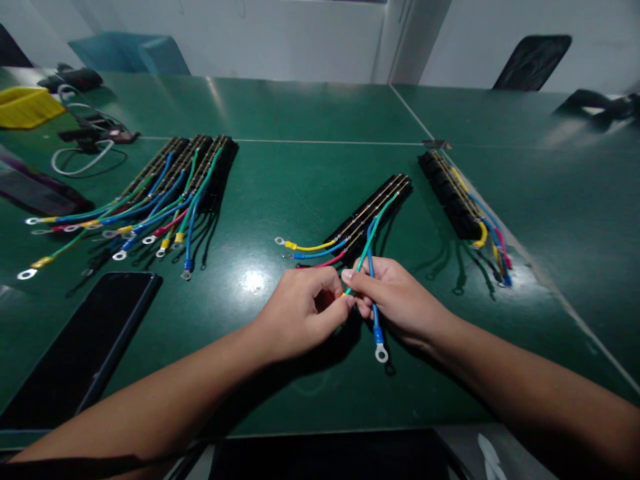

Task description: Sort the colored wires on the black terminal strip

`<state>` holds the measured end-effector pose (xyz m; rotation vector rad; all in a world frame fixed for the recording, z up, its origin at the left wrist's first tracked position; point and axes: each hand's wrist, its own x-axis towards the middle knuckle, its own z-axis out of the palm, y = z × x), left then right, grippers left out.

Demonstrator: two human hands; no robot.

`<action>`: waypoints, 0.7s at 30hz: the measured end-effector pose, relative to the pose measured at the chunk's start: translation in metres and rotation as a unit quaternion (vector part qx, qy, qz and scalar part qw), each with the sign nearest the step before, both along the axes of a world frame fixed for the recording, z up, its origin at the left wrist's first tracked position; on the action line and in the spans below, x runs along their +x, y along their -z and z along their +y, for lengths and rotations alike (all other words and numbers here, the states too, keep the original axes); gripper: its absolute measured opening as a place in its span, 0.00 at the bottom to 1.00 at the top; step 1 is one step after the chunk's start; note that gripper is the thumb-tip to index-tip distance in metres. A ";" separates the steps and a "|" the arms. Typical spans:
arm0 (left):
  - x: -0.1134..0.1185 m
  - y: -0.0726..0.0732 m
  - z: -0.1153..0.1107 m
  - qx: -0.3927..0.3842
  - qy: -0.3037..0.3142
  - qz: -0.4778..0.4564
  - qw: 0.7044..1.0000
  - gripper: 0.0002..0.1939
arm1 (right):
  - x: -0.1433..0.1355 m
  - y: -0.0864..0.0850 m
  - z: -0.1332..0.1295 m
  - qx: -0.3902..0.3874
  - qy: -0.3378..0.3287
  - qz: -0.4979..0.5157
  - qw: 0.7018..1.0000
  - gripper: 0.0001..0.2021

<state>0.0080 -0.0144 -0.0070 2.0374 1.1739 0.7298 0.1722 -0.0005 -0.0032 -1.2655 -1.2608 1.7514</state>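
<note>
Left hand and right hand meet over the near part of the green table, both with fingers closed on a green wire. The left thumb and forefinger pinch it near its lower end, where a bit of yellow shows; the right thumb presses on it just above. A long blue wire passes at the right hand's fingers, its blue sleeve and ring terminal hanging clear below them. Whether the right hand grips this wire too, I cannot tell.

Both wires come from the middle black strip, which lies slantwise just beyond the hands, lined with brass-coloured metal. From its near end a yellow wire, a short blue wire and a red wire bend leftward, the red one partly hidden by the left hand.

At left, near the table edge, lies a dark phone. Beyond it, three similar strips sit side by side, their coloured wires fanning toward the near left. Another strip lies at right, its wires bunched at the near end.

Farther back at left are tangled cables and a yellow container; a dark chair back rises past the far edge at right, before a pale wall.
</note>
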 end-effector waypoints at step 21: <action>0.002 0.001 0.001 0.052 -0.005 0.029 0.998 0.09 | 0.001 0.002 -0.001 0.010 -0.001 -0.015 1.000 0.11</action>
